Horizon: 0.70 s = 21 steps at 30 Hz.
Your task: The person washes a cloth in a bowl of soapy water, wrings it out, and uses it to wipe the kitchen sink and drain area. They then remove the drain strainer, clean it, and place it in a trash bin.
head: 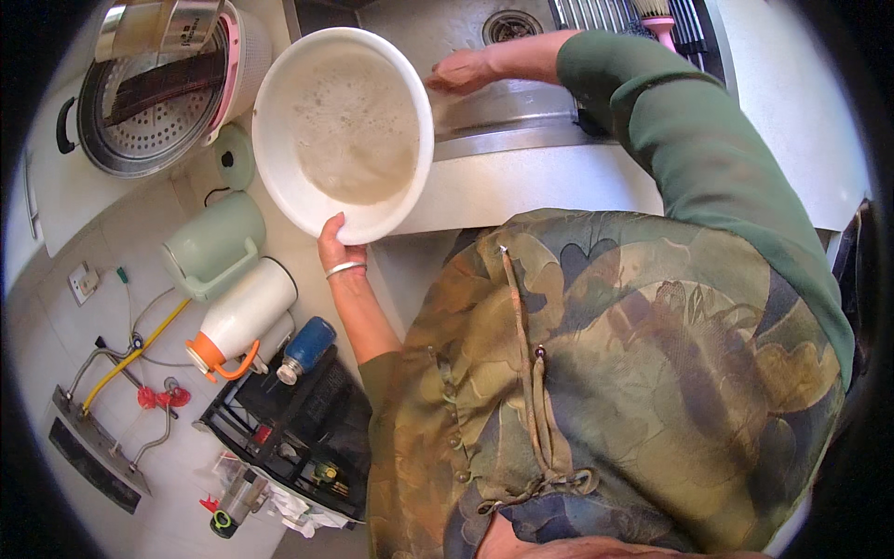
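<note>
A round white basin (271, 154) holding cloudy, brownish water with some bubbles is at the left end of the sink. My left hand (340, 244), with a silver bangle at the wrist, grips its near rim, the thumb over the edge. Close to the basin's right side, over the stainless steel sink (513, 105), is my right hand (457, 72). Its fingers are bent and partly blurred; whether they touch the basin or hold anything is unclear. Behind my right hand lies the sink's drain strainer (512, 28).
A steamer pot (147, 150) and a pink-rimmed colander (241, 77) stand at the upper left. Left of my left arm are a green jug (213, 241), a white and orange thermos (248, 314) and a blue bottle (309, 342). A pink-handled brush (658, 26) lies on the drying rack (594, 17).
</note>
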Each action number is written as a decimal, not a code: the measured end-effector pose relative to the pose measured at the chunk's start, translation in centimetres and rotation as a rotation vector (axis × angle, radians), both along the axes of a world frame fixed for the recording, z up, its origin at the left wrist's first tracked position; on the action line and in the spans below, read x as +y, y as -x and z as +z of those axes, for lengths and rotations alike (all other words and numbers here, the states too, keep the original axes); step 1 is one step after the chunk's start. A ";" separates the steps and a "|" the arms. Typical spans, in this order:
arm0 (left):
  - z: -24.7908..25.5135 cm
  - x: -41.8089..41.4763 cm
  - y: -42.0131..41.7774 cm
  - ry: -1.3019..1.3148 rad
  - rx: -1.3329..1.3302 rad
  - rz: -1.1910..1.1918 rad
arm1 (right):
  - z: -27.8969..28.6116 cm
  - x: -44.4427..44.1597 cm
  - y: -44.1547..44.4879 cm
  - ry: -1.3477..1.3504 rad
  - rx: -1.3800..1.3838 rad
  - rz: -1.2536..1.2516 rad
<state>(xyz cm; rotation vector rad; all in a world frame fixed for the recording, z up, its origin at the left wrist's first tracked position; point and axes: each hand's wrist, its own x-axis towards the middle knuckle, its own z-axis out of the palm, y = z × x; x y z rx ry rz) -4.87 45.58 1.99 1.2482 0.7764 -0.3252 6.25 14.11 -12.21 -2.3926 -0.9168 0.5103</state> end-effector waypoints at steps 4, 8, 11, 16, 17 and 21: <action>-0.3 0.4 0.2 -0.025 -0.017 0.010 | -1.0 5.2 3.6 -0.157 0.244 0.166; -1.6 2.3 0.5 0.009 0.005 0.013 | -3.3 1.4 4.9 -0.175 0.860 0.032; -1.6 1.6 0.3 -0.007 -0.013 0.015 | -9.5 -2.2 6.0 -0.231 0.541 0.194; -1.1 1.0 0.5 -0.031 -0.011 0.044 | -10.7 -2.4 5.0 0.059 0.426 0.212; -1.1 1.1 0.6 -0.016 -0.011 0.053 | -10.5 -2.5 5.4 0.029 0.412 0.140; -0.6 0.6 0.5 -0.055 0.003 0.041 | -9.2 -5.0 5.4 0.157 0.166 -0.099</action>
